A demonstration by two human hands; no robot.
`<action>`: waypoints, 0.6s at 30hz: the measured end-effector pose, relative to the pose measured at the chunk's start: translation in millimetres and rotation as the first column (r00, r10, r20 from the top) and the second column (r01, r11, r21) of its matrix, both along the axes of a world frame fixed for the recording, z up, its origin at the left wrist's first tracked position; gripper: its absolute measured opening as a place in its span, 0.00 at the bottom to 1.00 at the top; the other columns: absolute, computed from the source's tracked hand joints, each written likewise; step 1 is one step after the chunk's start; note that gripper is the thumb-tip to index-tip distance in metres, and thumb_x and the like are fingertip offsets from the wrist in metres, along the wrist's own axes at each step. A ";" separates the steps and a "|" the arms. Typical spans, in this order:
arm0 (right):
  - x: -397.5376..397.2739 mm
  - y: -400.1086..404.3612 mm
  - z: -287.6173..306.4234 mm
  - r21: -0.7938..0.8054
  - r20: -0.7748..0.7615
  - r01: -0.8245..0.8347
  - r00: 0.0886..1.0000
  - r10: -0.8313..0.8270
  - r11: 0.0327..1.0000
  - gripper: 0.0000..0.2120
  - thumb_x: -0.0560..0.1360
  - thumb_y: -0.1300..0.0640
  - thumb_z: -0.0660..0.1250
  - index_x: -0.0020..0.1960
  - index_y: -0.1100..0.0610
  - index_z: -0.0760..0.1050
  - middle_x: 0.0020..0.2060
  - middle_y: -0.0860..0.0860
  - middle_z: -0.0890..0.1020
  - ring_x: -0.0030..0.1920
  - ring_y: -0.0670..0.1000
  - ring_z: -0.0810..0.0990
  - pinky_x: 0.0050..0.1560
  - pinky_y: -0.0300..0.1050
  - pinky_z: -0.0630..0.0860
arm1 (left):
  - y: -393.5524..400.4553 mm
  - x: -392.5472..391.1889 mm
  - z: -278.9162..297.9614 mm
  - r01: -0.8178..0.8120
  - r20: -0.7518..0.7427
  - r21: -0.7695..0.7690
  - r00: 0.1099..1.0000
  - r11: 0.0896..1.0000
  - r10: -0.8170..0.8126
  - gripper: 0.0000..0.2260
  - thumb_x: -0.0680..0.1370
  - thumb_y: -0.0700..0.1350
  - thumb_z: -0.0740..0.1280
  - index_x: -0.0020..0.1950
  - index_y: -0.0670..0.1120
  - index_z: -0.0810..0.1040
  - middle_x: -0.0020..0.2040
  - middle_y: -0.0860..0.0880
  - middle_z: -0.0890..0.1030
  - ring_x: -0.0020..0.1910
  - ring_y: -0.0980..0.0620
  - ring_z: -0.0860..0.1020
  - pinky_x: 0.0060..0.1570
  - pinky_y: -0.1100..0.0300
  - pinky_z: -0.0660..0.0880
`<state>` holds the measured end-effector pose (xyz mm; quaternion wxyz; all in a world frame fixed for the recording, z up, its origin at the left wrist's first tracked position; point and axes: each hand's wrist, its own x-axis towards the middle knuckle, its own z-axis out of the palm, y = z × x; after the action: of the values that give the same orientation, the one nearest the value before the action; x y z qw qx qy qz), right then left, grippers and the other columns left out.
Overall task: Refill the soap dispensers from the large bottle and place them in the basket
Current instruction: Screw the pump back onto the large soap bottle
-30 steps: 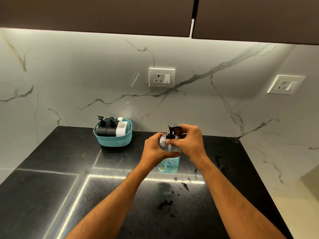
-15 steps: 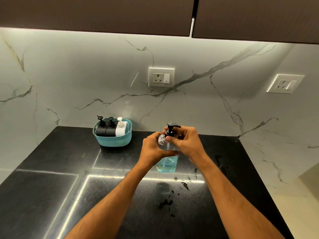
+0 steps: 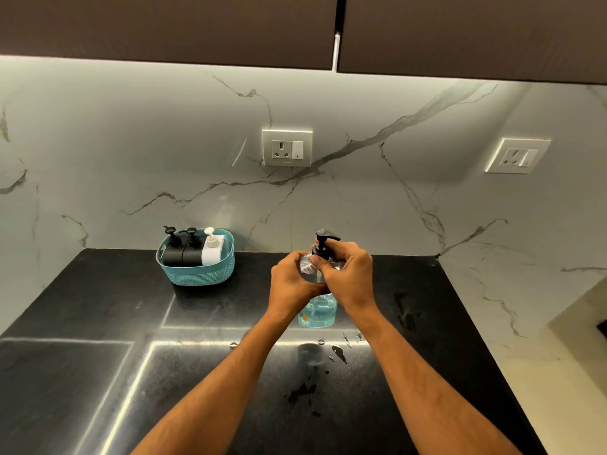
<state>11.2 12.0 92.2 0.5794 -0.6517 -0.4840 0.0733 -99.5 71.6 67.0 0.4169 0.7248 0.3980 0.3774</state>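
A clear large bottle [image 3: 317,311] with blue soap in its lower part stands upright on the black counter [image 3: 98,323]. My left hand [image 3: 290,285] grips the bottle's upper body. My right hand [image 3: 348,277] pinches the collar of its black pump [image 3: 323,242], whose nozzle points right. At the back left sits a teal basket [image 3: 200,274] holding two black dispensers [image 3: 173,252] [image 3: 193,252] and one white dispenser [image 3: 213,251], all upright with pumps on.
Soap or water drops and smears [image 3: 338,353] lie on the counter in front of the bottle. A marble backsplash carries two wall sockets [image 3: 286,147] [image 3: 517,156]. Dark cabinets [image 3: 164,27] hang overhead. The counter's right edge runs diagonally near my right forearm.
The pump nozzle has turned to point right under my right hand's fingers. Both hands and the bottle have stayed in nearly the same spot.
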 end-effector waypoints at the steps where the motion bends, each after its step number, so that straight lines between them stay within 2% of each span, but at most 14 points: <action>1: 6.1 -2.2 -0.7 -0.010 0.007 -0.013 1.000 0.013 1.000 0.20 0.72 0.57 0.80 0.62 0.59 0.83 0.54 0.54 0.83 0.54 0.50 0.83 0.55 0.32 0.79 | 1.0 3.7 -0.2 0.012 -0.004 -0.007 1.000 1.000 -0.012 0.24 0.66 0.43 0.86 0.58 0.45 0.82 0.47 0.55 0.84 0.44 0.61 0.83 0.45 0.72 0.79; 4: 28.8 -11.6 -5.7 -0.071 0.010 -0.055 0.998 0.056 0.996 0.27 0.71 0.50 0.80 0.67 0.55 0.80 0.59 0.51 0.80 0.59 0.48 0.79 0.58 0.33 0.77 | 5.2 16.2 -2.9 0.049 -0.007 -0.024 0.999 0.999 -0.049 0.24 0.65 0.43 0.86 0.58 0.46 0.82 0.47 0.58 0.84 0.45 0.67 0.83 0.44 0.73 0.78; 7: 54.6 -21.9 -15.8 -0.152 -0.076 -0.132 0.990 0.121 0.980 0.37 0.69 0.42 0.79 0.73 0.51 0.74 0.66 0.47 0.78 0.66 0.47 0.77 0.64 0.45 0.78 | 11.6 31.3 -8.1 0.074 -0.011 -0.030 0.997 0.997 -0.074 0.26 0.65 0.42 0.86 0.60 0.44 0.81 0.49 0.55 0.85 0.47 0.68 0.82 0.46 0.72 0.78; 8: 63.8 -25.8 -19.3 -0.180 -0.116 -0.152 0.984 0.132 0.972 0.38 0.68 0.42 0.79 0.75 0.51 0.72 0.68 0.47 0.78 0.68 0.47 0.76 0.65 0.47 0.78 | 13.7 38.0 -9.2 0.083 -0.011 -0.033 0.996 0.996 -0.083 0.27 0.65 0.42 0.86 0.60 0.44 0.81 0.50 0.55 0.85 0.47 0.69 0.82 0.47 0.72 0.78; 11: 88.4 -34.5 -26.7 -0.243 -0.167 -0.177 0.976 0.139 0.954 0.37 0.71 0.55 0.80 0.77 0.51 0.70 0.69 0.47 0.77 0.70 0.47 0.75 0.66 0.49 0.79 | 19.2 59.3 -10.4 0.110 0.010 -0.055 0.994 0.992 -0.109 0.29 0.64 0.45 0.87 0.61 0.45 0.80 0.52 0.54 0.85 0.48 0.67 0.83 0.49 0.70 0.79; 14: 110.2 -35.8 -29.6 -0.241 -0.214 -0.187 0.967 0.136 0.952 0.37 0.72 0.71 0.75 0.77 0.53 0.70 0.65 0.48 0.80 0.67 0.47 0.78 0.58 0.43 0.82 | 23.4 86.2 -12.3 0.137 0.037 -0.086 0.990 0.987 -0.134 0.31 0.62 0.48 0.88 0.61 0.46 0.79 0.52 0.53 0.86 0.50 0.59 0.85 0.51 0.63 0.82; 18: 139.5 -26.1 -31.3 -0.213 -0.184 -0.083 0.982 0.044 0.973 0.33 0.74 0.74 0.71 0.76 0.57 0.70 0.64 0.50 0.81 0.62 0.44 0.81 0.54 0.34 0.80 | 30.0 126.2 -13.9 0.164 0.061 -0.108 0.986 0.981 -0.158 0.32 0.62 0.49 0.87 0.62 0.45 0.78 0.53 0.52 0.86 0.51 0.56 0.85 0.52 0.59 0.83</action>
<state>150.7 -14.1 60.9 0.5421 -0.6866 -0.4398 0.2030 26.7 101.6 53.0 0.4962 0.7201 0.3477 0.3381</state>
